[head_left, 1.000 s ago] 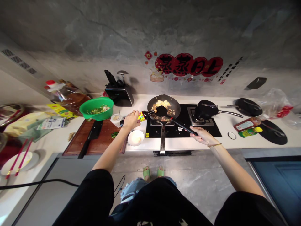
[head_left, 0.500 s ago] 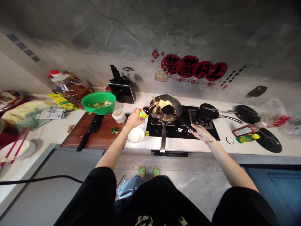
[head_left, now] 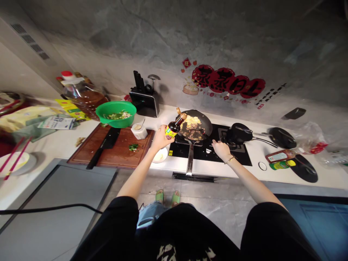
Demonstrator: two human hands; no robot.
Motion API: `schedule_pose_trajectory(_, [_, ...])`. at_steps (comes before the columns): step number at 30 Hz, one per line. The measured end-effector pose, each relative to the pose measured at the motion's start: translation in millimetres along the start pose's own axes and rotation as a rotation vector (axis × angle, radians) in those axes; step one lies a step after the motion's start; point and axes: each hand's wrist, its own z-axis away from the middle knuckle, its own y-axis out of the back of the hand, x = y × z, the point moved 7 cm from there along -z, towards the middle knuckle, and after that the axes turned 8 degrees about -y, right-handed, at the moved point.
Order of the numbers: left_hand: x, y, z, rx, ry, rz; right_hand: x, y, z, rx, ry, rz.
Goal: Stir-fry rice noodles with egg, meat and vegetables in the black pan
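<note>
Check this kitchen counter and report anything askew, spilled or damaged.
One thing: the black knife lies slantwise on the cutting board, its handle jutting past the board's front edge, where it might get bumped. I see no obvious spill or damage.

We're on one head-worn cam, looking forward and steeply down past the black shirt (head_left: 187, 232). Wide framing: left hand (head_left: 162, 137) and right hand (head_left: 221, 150) well off the lens, counter (head_left: 209, 167) mid-frame sloping down rightward, wall (head_left: 136, 43) up top, floor (head_left: 217, 203) below.
</note>
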Motion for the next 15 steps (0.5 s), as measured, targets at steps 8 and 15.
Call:
schedule_pose_trajectory(8, [7,5.4,17,0.090,0.083,0.108,15,37,13,0.031,0.181,0.068])
schedule_pose_trajectory(15, [5,10.9,22,0.128,0.091,0.116,-46,33,-20,0.043,0.102,0.006])
